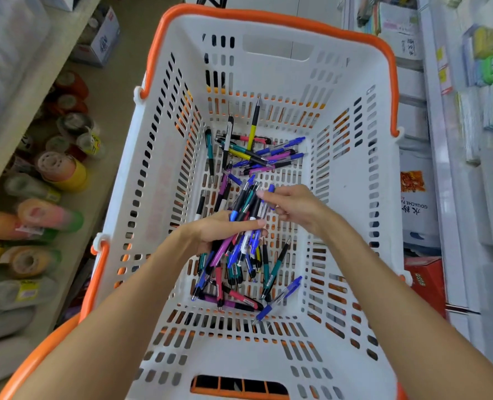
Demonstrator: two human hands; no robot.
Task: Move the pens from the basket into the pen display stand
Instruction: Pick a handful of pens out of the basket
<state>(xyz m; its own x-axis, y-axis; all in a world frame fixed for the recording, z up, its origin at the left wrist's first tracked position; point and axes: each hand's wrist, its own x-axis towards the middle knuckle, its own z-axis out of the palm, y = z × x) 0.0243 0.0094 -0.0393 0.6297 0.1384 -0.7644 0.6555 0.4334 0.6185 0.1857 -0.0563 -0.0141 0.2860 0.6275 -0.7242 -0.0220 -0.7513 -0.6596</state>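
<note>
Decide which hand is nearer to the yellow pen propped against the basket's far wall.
Right. The right hand sits nearer the yellow pen, below and slightly right of it; the left hand, gripping a bundle of pens, lies further toward the basket's near end.

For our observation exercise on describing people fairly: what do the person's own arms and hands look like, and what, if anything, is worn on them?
Both forearms are bare up to the frame's edge: no sleeves, gloves, watch or bracelet show. The left hand and right hand carry no visible rings. Fingernails look short and unpainted.

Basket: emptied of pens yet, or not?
Not empty. Loose pens lie on the basket floor; the left hand holds a bunch.
</note>
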